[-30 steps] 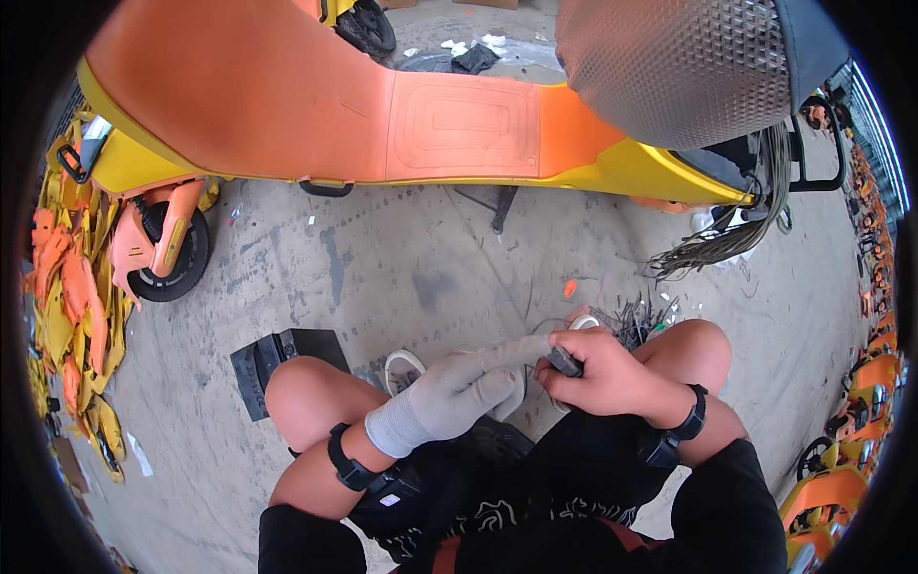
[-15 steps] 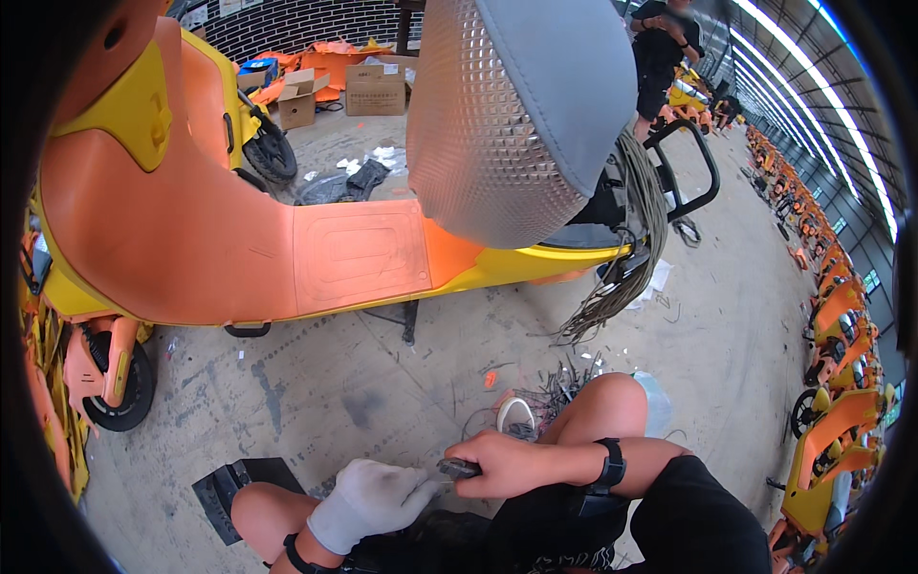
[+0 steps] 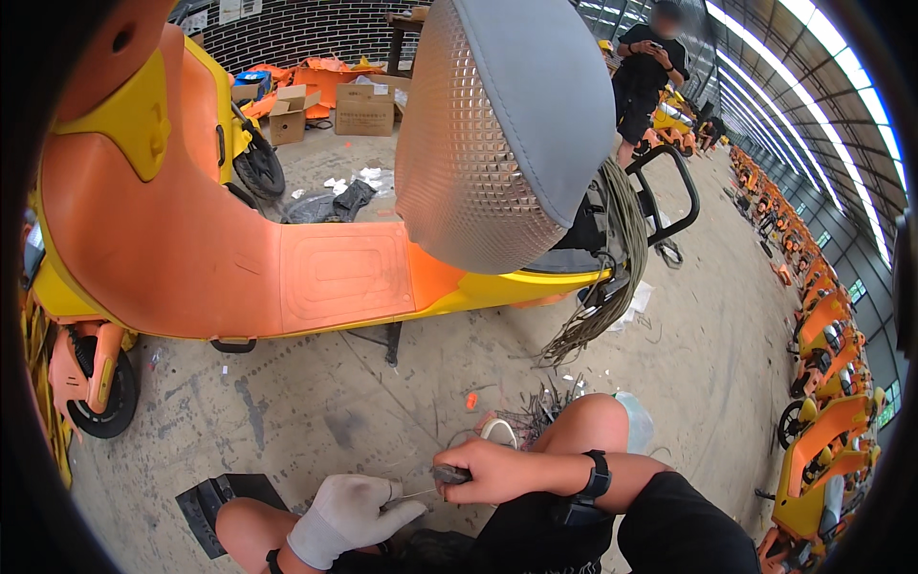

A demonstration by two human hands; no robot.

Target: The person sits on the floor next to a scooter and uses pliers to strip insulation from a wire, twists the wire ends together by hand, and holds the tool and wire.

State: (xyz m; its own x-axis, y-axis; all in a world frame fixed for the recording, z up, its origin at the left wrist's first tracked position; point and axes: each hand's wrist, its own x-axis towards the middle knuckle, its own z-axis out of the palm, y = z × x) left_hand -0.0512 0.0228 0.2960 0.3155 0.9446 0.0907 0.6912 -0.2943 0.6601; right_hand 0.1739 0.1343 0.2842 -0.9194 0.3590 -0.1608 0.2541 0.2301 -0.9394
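Note:
My left hand [image 3: 349, 517] wears a pale grey glove. Its curled fingers are at one end of a thin, light strand [image 3: 417, 494], apparently a wire, with the thumb held a little apart. The strand runs across to my bare right hand [image 3: 492, 471]. That hand is wrapped round a dark grey tool [image 3: 451, 474], whose blunt end sticks out past the thumb and forefinger; the rest of it is hidden in the fist, so its kind is unclear. Both hands are above my lap, between my bent knees.
An orange and yellow scooter [image 3: 349, 277] stands in front, with a grey padded seat [image 3: 545, 96] and a bundle of cords [image 3: 617, 258] on its rear. Wire scraps [image 3: 545, 411] lie near my shoe. A black panel [image 3: 225, 497] is at left. A person [image 3: 650, 72] stands behind.
My hands have drawn apart, the gloved left one moving left, and the thin strand now shows between them. The view has shifted slightly, so the scooter appears lower and further left.

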